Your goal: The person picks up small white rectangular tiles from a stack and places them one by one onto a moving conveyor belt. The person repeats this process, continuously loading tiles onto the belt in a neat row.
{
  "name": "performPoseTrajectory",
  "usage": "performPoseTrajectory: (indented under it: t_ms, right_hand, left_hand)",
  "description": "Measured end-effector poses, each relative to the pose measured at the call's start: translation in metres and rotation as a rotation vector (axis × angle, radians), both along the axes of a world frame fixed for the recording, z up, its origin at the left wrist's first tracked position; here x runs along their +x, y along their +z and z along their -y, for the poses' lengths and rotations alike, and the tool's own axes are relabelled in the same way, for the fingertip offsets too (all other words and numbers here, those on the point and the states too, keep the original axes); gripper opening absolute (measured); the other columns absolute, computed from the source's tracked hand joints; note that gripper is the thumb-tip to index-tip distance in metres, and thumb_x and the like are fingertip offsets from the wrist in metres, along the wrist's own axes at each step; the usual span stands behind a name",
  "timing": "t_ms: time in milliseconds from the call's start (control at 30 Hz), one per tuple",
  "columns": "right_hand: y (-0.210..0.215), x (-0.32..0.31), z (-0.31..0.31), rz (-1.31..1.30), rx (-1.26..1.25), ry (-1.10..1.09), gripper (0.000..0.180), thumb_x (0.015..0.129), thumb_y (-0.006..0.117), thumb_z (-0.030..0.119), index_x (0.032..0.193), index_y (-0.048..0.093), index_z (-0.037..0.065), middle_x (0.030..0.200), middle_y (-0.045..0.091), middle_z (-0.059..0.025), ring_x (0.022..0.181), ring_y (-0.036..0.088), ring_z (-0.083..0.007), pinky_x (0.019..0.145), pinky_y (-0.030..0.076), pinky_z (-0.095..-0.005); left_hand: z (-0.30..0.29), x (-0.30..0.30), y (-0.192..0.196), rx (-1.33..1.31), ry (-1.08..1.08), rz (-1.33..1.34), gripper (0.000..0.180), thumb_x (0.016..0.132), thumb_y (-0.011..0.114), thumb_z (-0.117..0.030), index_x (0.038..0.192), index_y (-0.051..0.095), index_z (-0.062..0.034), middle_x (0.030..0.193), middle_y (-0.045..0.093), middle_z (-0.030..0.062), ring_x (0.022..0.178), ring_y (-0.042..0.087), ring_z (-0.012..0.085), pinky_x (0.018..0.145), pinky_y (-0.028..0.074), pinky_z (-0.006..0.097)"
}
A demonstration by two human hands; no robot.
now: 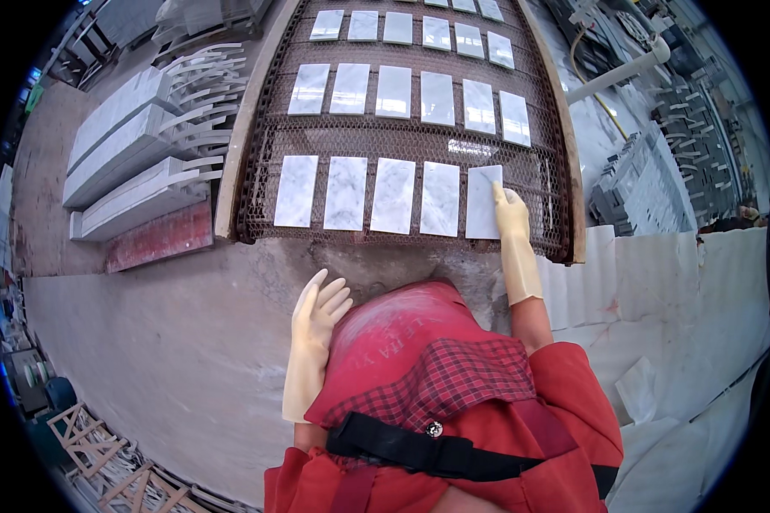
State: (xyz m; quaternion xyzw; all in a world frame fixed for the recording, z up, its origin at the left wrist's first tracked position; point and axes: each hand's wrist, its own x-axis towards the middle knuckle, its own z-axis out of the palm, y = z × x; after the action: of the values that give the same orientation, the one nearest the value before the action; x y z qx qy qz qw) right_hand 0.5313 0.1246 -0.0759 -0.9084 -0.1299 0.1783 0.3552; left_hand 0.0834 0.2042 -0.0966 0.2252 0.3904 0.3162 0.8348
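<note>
My right hand [512,214], in a cream rubber glove, is at the right edge of a white marble tile [482,205]. Its fingers close on that edge near the upper corner, and part of the grip is hidden. This tile is at the right end of the nearest row, on a brown wire-mesh conveyor belt [351,141]. In line to its left lie several grey-veined marble tiles, the closest being a tile [439,199]. My left hand [320,308], gloved alike, hovers before the belt's near end with fingers apart and nothing in it.
Wooden rails [241,137] border the belt, and farther rows of tiles [393,91] lie on it. Curved pale stone slabs [133,141] are stacked at left. White sheeting [659,282] covers the right side, below grey stone pieces [646,184]. A red apron [411,333] hangs over my front.
</note>
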Motion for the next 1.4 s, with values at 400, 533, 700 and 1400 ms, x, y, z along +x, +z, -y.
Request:
performPoseTrajectory:
  t_ms: [400,533,700,1400]
  right_hand:
    - [0.034,-0.026,0.009,0.254,0.053,0.052,0.045,0.108,0.061,0.045,0.139,0.071,0.014,0.137,0.074,-0.0129,0.124,0.071,-0.0282,0.11,0.052,-0.0384]
    - [0.046,-0.067,0.004,0.145,0.151,0.212,0.042,0.108,0.064,0.038,0.142,0.07,0.013,0.137,0.074,-0.0129,0.127,0.07,-0.0259,0.109,0.053,-0.037]
    - [0.033,-0.13,-0.013,0.232,0.299,0.791,0.035,0.106,0.066,0.034,0.133,0.074,0.013,0.123,0.078,-0.0151,0.116,0.074,-0.0301,0.101,0.057,-0.0406]
    - [-0.021,-0.208,-0.022,-0.034,-0.059,1.692,0.037,0.105,0.062,0.041,0.13,0.076,0.018,0.11,0.079,-0.0173,0.101,0.074,-0.0414,0.091,0.059,-0.0523]
  left_hand:
    - [0.005,-0.019,-0.011,-0.021,0.035,-0.016,0.064,0.11,0.06,-0.04,0.162,0.044,-0.0049,0.154,0.055,0.0307,0.142,0.055,0.0431,0.119,0.048,0.053]
    - [0.007,-0.017,-0.018,-0.042,0.044,-0.025,0.063,0.11,0.058,-0.039,0.161,0.045,-0.0053,0.153,0.055,0.0309,0.141,0.056,0.0431,0.119,0.048,0.053]
    - [0.023,-0.011,-0.015,-0.055,0.103,-0.004,0.064,0.111,0.058,-0.038,0.162,0.044,-0.0023,0.152,0.056,0.0321,0.14,0.058,0.0436,0.12,0.047,0.054]
    - [0.139,-0.029,-0.004,-0.037,0.249,-0.264,0.063,0.116,0.047,-0.03,0.065,0.066,0.003,0.128,0.072,0.0339,0.122,0.07,0.0438,0.114,0.051,0.053]
